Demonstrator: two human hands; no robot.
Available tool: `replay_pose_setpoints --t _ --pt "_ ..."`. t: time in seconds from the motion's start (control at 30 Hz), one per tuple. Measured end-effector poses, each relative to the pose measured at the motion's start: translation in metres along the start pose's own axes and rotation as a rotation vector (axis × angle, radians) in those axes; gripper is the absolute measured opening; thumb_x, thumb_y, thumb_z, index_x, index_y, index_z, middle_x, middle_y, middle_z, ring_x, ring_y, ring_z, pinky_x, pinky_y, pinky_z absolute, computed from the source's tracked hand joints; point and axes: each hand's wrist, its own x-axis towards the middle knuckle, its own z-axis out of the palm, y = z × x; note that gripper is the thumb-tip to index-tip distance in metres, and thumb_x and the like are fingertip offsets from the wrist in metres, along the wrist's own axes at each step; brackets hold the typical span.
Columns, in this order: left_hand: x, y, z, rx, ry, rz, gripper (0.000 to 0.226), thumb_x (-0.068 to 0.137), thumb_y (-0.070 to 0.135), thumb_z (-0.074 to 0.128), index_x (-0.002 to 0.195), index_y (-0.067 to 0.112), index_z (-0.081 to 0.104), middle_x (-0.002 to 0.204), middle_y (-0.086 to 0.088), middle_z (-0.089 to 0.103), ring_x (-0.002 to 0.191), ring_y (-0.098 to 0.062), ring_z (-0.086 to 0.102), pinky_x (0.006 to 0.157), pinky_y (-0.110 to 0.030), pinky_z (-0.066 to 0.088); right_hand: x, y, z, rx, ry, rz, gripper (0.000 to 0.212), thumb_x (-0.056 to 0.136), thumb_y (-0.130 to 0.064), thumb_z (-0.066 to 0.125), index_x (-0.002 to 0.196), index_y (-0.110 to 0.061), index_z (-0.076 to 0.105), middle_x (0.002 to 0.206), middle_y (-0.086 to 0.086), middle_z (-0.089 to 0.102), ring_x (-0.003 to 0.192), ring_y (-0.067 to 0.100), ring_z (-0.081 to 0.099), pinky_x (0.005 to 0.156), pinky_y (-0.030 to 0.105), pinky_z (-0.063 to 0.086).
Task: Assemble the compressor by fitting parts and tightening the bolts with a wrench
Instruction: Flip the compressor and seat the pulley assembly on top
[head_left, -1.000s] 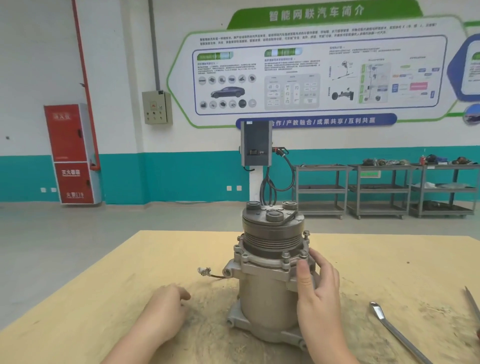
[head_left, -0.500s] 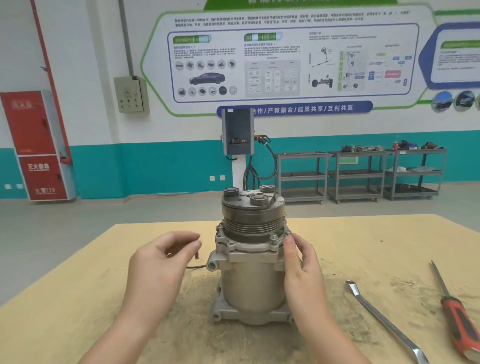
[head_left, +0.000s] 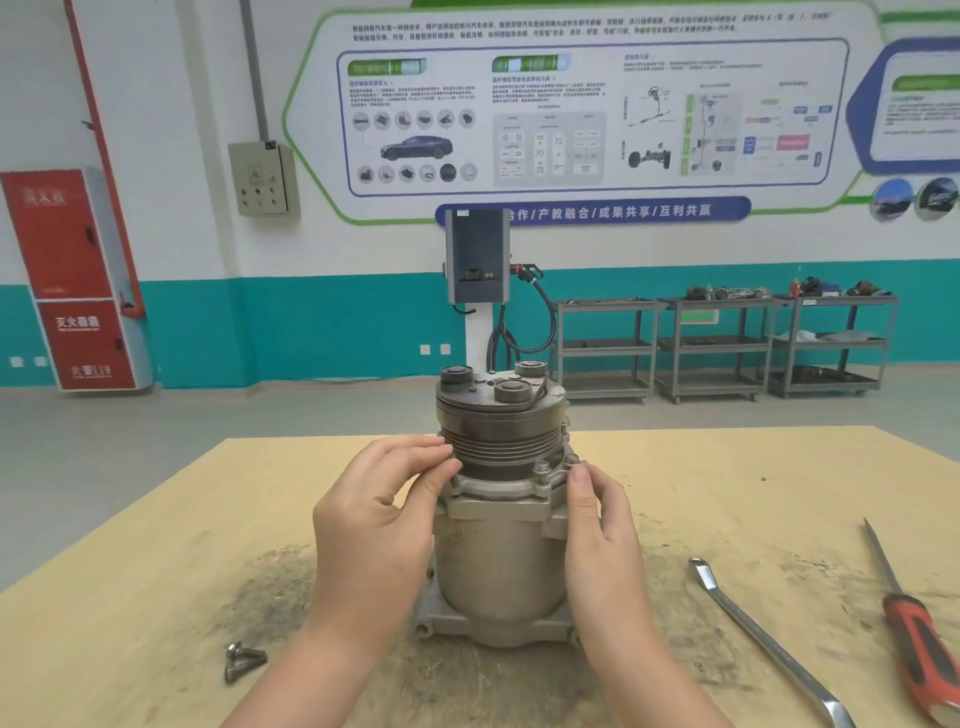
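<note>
one compressor (head_left: 498, 545), two hands: left hand (head_left: 376, 525) and right hand (head_left: 602, 525) fingers pinch flange bolts.

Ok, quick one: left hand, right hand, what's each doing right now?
Left hand: fingers curled, pinching at the compressor flange; what they hold cannot be told.
Right hand: fingertips pinch a bolt on the flange.

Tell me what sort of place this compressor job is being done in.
Probably a vehicle training workshop: a car-systems poster on the wall, an EV charging unit behind the compressor, and metal parts carts along the teal wall.
</note>
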Motion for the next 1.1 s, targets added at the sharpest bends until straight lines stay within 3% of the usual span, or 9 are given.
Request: replay_pose_setpoints --t 0.2,0.43,0.6,0.77,0.87,0.93,1.0,1.07,1.1 --pt "0.003 -0.001 0.003 -0.016 -0.004 0.010 0.013 0.080 0.016 0.069 0.086 0.027 0.071 0.090 0.017 0.068 0.090 0.000 0.064 0.084 -0.011 0.048 -0.001 -0.001 0.000 -0.012 0.002 -0.007 0.057 0.076 -0.066 0.038 0.120 -0.033 0.052 0.117 -0.027 0.053 0.099 -0.030 0.040 0.073 -0.006 0.032" --pt "0.001 -0.006 0.001 -0.009 -0.024 0.015 0.018 0.081 0.003 0.071 0.084 0.021 0.073 0.090 0.014 0.069 0.092 0.003 0.063 0.085 -0.008 0.045 -0.001 0.001 -0.001 -0.050 0.003 -0.015 0.065 0.075 -0.070 0.037 0.124 -0.030 0.053 0.126 -0.016 0.057 0.121 0.003 0.048 0.098 0.026 0.036" --pt "-0.001 -0.009 -0.003 0.020 -0.110 0.085 0.014 0.085 0.006 0.065 0.092 0.012 0.076 0.098 0.017 0.068 0.096 0.006 0.062 0.087 -0.006 0.043 -0.003 0.000 -0.001 -0.061 0.013 -0.021 0.056 0.076 -0.069 0.038 0.117 -0.034 0.054 0.119 -0.022 0.056 0.118 0.001 0.049 0.089 0.021 0.035" --pt "-0.002 -0.010 -0.010 0.043 -0.199 0.021 0.021 0.090 0.008 0.065 0.102 0.022 0.075 0.106 0.028 0.064 0.105 0.011 0.058 0.092 -0.004 0.040 -0.003 -0.001 -0.001 -0.061 -0.004 -0.019 0.060 0.078 -0.065 0.038 0.124 -0.028 0.054 0.124 -0.016 0.057 0.119 0.004 0.048 0.084 0.012 0.034" --pt "-0.005 -0.005 -0.018 0.038 -0.250 0.000 0.024 0.094 0.020 0.058 0.111 0.030 0.070 0.110 0.029 0.063 0.109 0.010 0.056 0.093 -0.006 0.040 -0.003 0.000 -0.002 -0.071 -0.005 -0.025 0.062 0.079 -0.064 0.038 0.125 -0.026 0.054 0.125 -0.013 0.058 0.120 0.006 0.049 0.089 0.019 0.035" --pt "-0.002 -0.010 -0.032 0.078 -0.221 -0.193 0.026 0.097 0.021 0.057 0.117 0.037 0.060 0.113 0.022 0.061 0.100 0.006 0.058 0.081 -0.009 0.045 -0.003 0.000 -0.002 -0.078 -0.012 -0.024 0.063 0.079 -0.065 0.037 0.126 -0.026 0.054 0.126 -0.013 0.057 0.120 0.007 0.049 0.095 0.024 0.036" --pt "0.010 -0.029 -0.058 0.352 -0.226 -0.540 0.022 0.097 0.019 0.055 0.115 0.028 0.047 0.117 0.002 0.052 0.082 -0.006 0.055 0.065 -0.018 0.042 -0.003 0.000 -0.003 -0.087 -0.011 -0.023 0.064 0.078 -0.065 0.037 0.126 -0.026 0.053 0.126 -0.012 0.057 0.121 0.007 0.048 0.098 0.027 0.035" --pt "0.020 -0.050 -0.087 0.756 -0.493 -0.904 0.027 0.098 0.023 0.052 0.122 0.012 0.043 0.110 -0.009 0.045 0.079 -0.018 0.051 0.062 -0.027 0.038 -0.003 -0.001 -0.002 -0.091 -0.004 -0.016 0.065 0.078 -0.065 0.036 0.128 -0.025 0.053 0.125 -0.013 0.057 0.118 0.006 0.049 0.094 0.025 0.035" --pt "0.020 -0.054 -0.098 0.895 -0.671 -1.001 0.036 0.099 0.027 0.051 0.128 0.007 0.043 0.098 -0.006 0.045 0.080 -0.018 0.050 0.060 -0.025 0.039 -0.003 -0.001 -0.001 -0.091 0.000 -0.014 0.065 0.078 -0.065 0.036 0.127 -0.026 0.053 0.124 -0.014 0.057 0.115 0.003 0.050 0.092 0.024 0.034"
